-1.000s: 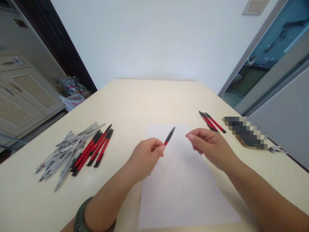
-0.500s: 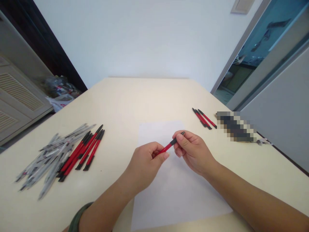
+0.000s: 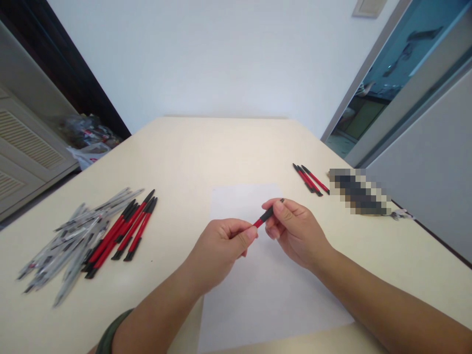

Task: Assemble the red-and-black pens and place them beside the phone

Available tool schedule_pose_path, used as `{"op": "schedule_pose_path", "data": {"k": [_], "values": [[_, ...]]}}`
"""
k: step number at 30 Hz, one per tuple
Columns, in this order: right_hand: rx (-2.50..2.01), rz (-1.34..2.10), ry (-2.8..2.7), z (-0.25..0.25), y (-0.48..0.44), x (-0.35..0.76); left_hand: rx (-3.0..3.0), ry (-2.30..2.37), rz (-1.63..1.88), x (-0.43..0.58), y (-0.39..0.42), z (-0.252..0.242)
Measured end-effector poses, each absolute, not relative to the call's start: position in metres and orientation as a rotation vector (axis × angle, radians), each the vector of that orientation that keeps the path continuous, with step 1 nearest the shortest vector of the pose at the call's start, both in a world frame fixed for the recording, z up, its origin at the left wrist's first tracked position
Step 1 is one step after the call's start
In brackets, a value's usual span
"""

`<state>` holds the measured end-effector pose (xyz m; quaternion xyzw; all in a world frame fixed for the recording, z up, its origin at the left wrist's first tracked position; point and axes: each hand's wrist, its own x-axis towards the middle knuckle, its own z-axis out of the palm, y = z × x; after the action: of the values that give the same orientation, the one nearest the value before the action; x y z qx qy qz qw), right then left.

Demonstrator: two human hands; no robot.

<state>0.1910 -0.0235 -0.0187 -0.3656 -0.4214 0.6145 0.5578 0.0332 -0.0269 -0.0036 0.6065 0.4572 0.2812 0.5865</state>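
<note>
Both of my hands hold one red and black pen (image 3: 267, 214) above a white sheet of paper (image 3: 265, 305). My left hand (image 3: 226, 246) pinches its red barrel, most of which the fingers hide. The black front end and its tip are gripped between thumb and fingers of my right hand (image 3: 295, 228). To the left lies a group of red and black pens (image 3: 125, 231), beside a pile of clear pen refills or thin pen parts in plastic (image 3: 75, 243). Several more red and black pens (image 3: 309, 179) rest on the right.
A pixelated item (image 3: 359, 191) lies near the right edge of the cream table (image 3: 224, 152). The wall (image 3: 221, 59) stands behind the table. Plastic bags (image 3: 90, 142) sit on the floor by a louvred cabinet (image 3: 31, 140) at left, and a doorway opens at right.
My left hand has slid up the barrel toward the black front end, covering more of the red. My right hand keeps its hold almost unmoved. The view has shifted slightly.
</note>
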Motion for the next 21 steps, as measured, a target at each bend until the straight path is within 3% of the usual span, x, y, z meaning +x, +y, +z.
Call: {"op": "schedule_pose_path", "data": {"k": [5, 21], "values": [[-0.837, 1.444, -0.987, -0.0188, -0.0208, 0.1922, 1.517, 1.137, 0.713, 0.0334, -0.0267, -0.0057], [-0.899, 1.339, -1.018, -0.0116, -0.0261, 0.1917, 1.074, 0.797, 0.510, 0.0317, -0.0284, -0.0049]]}}
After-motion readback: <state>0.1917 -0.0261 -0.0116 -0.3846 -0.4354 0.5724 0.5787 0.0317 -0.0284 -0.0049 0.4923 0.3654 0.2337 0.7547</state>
